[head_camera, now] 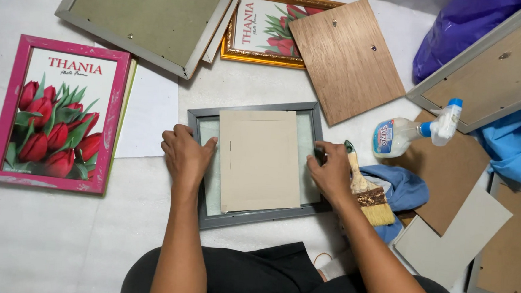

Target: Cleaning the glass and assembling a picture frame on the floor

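Two hands rest on a grey picture frame (251,217) lying face down on the white floor, just in front of the person's knees. The left hand (184,155) lies flat and open on its left rail; the right hand (332,173) presses its right rail, fingers curled. A loose beige card (260,159) lies inside, over glass. Light, stiff and likely fragile: best held by the rails.
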